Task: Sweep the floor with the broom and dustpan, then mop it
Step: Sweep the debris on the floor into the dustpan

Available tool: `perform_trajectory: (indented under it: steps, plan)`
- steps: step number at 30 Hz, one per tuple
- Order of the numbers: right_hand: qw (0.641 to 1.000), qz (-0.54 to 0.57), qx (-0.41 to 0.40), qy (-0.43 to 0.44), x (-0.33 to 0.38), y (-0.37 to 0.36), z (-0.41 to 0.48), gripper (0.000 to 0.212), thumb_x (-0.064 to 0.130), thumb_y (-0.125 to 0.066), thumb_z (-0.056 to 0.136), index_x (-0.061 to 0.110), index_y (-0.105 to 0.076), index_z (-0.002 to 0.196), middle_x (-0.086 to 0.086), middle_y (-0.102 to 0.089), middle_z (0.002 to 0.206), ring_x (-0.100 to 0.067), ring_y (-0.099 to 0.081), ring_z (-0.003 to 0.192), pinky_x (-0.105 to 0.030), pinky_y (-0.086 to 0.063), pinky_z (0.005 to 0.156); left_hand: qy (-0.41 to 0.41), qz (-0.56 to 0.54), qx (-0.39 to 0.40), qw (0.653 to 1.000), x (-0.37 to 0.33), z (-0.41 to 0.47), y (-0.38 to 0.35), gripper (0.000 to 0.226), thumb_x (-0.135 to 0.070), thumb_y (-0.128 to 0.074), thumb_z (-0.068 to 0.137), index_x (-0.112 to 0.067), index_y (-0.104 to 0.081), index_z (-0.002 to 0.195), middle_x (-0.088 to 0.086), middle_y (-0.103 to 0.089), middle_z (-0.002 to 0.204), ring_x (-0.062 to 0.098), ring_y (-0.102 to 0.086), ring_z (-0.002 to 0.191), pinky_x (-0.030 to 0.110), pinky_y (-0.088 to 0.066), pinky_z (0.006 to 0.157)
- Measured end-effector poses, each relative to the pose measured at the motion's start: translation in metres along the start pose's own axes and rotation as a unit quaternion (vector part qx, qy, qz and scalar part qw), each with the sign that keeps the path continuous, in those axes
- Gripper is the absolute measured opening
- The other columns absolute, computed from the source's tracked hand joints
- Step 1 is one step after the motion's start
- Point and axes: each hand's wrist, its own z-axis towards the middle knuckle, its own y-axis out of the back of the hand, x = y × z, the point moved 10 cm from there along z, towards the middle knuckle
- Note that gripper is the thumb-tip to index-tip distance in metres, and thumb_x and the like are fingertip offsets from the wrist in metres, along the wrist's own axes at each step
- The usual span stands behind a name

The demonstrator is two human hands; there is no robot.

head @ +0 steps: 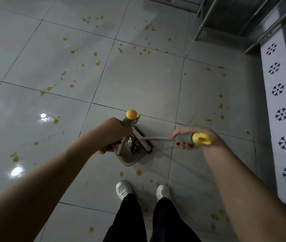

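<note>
**As the broom met the dustpan, sweeping was in hand and mopping was yet to come**

Where the person's white shoes [123, 188] stood on the floor [138, 81], the dustpan [130, 157] sat just ahead of them, between the two hands. The left hand [114, 131] was curled round the dustpan's upright handle, below its yellow knob [131, 114]. The right hand [191, 137] gripped the broom [184, 138] by its grey handle, beside the yellow end. The broom head [143, 140] lay across the pan's mouth, against a heap of debris [133, 144].

The step looked like drawing sweepings into the pan. Yellow spots [138, 172] dotted the tiles from the shoes to the floor's far edge. They looked like wet stains, so the next move probably called for lifting the loaded pan level and then fetching a mop. None was in view.
</note>
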Motion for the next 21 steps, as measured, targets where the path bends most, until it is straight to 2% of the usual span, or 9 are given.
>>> perform_trajectory:
  steps: [3,7,10,12,14,16,21]
  plan:
    - [0.999,-0.003,-0.007,-0.048,0.001,0.011,-0.007,0.02,0.021,-0.068,0.077,0.006,-0.056,0.071,-0.008,-0.058,0.05,-0.013,-0.052,0.031,-0.015,-0.04,0.032,0.016,-0.014,0.015,1.0,0.005,0.0,-0.002,0.037,-0.024,-0.051,0.091,-0.007,-0.042,0.059,0.0,-0.041,0.034,0.011,-0.037,0.029,0.012,-0.033,0.034]
    - [0.999,-0.041,-0.026,-0.017,-0.002,-0.009,0.005,0.017,0.02,-0.058,0.087,0.008,-0.05,0.077,-0.005,-0.055,0.041,-0.012,-0.051,0.029,-0.013,-0.041,0.033,0.006,0.012,-0.006,1.0,0.005,-0.001,0.001,0.035,-0.029,-0.052,0.087,-0.008,-0.043,0.06,-0.002,-0.04,0.029,0.013,-0.036,0.032,0.016,-0.036,0.039]
    - [0.998,-0.059,-0.004,0.022,-0.002,-0.04,0.011,0.019,0.019,-0.048,0.095,0.008,-0.047,0.079,-0.002,-0.053,0.036,-0.01,-0.051,0.027,-0.013,-0.039,0.033,0.014,0.003,0.006,1.0,0.005,-0.001,-0.001,0.036,-0.028,-0.051,0.089,-0.009,-0.042,0.059,-0.003,-0.039,0.028,0.013,-0.036,0.033,0.017,-0.034,0.042]
    - [0.998,-0.057,0.009,0.028,-0.002,-0.048,0.009,0.017,0.019,-0.048,0.094,0.009,-0.048,0.081,-0.002,-0.053,0.037,-0.01,-0.051,0.029,-0.013,-0.04,0.033,0.015,0.004,0.006,1.0,0.002,-0.001,-0.001,0.036,-0.027,-0.051,0.088,-0.009,-0.042,0.059,-0.003,-0.039,0.028,0.012,-0.035,0.03,0.016,-0.033,0.041]
    - [0.998,-0.054,0.011,-0.002,-0.006,-0.041,0.003,0.019,0.022,-0.052,0.092,0.009,-0.049,0.078,-0.002,-0.053,0.038,-0.009,-0.051,0.028,-0.012,-0.04,0.033,0.008,0.003,0.003,1.0,-0.003,-0.002,-0.002,0.034,-0.027,-0.052,0.087,-0.009,-0.042,0.059,-0.002,-0.039,0.029,0.013,-0.035,0.028,0.016,-0.033,0.04]
    - [0.998,-0.047,0.002,-0.031,-0.009,-0.026,-0.007,0.025,0.026,-0.055,0.089,0.008,-0.049,0.073,-0.002,-0.053,0.04,-0.009,-0.049,0.028,-0.012,-0.039,0.031,0.003,0.006,0.0,1.0,-0.005,-0.003,-0.002,0.033,-0.026,-0.052,0.086,-0.009,-0.043,0.059,-0.002,-0.039,0.03,0.013,-0.035,0.03,0.016,-0.034,0.039]
    - [0.999,-0.03,-0.024,-0.033,-0.006,0.003,-0.027,0.023,0.025,-0.058,0.086,0.008,-0.051,0.072,-0.003,-0.054,0.042,-0.011,-0.05,0.028,-0.013,-0.039,0.031,-0.027,0.019,-0.032,0.999,-0.007,-0.011,0.009,0.036,-0.032,-0.054,0.087,-0.008,-0.046,0.062,-0.005,-0.039,0.027,0.01,-0.035,0.023,0.014,-0.034,0.033]
